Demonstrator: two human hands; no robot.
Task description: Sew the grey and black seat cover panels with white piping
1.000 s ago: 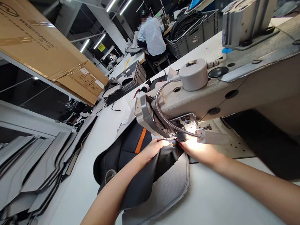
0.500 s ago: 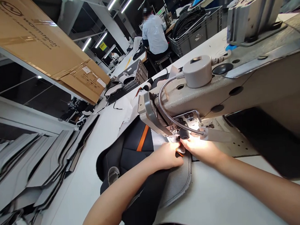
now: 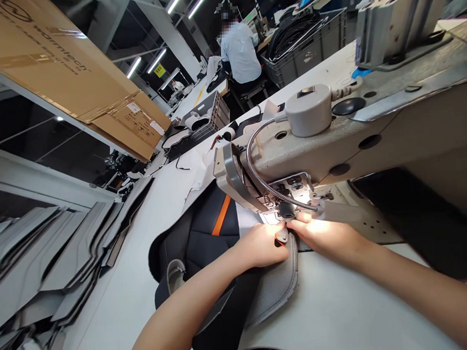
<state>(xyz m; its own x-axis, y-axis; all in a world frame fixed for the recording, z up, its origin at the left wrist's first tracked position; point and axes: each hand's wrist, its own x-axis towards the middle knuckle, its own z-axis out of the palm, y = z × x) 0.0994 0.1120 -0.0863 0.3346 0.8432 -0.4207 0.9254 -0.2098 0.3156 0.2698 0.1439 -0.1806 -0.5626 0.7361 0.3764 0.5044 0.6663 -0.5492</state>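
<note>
Our left hand (image 3: 262,245) was closed narrowly on the gathered edge of a black seat cover (image 3: 208,233) with an orange stripe, right beside the presser foot of an industrial sewing machine (image 3: 305,151). Our right hand (image 3: 325,234) lay just across from it, fingers close together at the same edge, under the glow of a gooseneck lamp (image 3: 262,166); we could not tell whether it gripped. The cover sprawled on a white work table (image 3: 340,304), its grey mesh backing (image 3: 275,292) showing nearest us. Stacked grey panels (image 3: 47,260) lay to our left, and a co-worker (image 3: 239,53) sat at a farther table.
</note>
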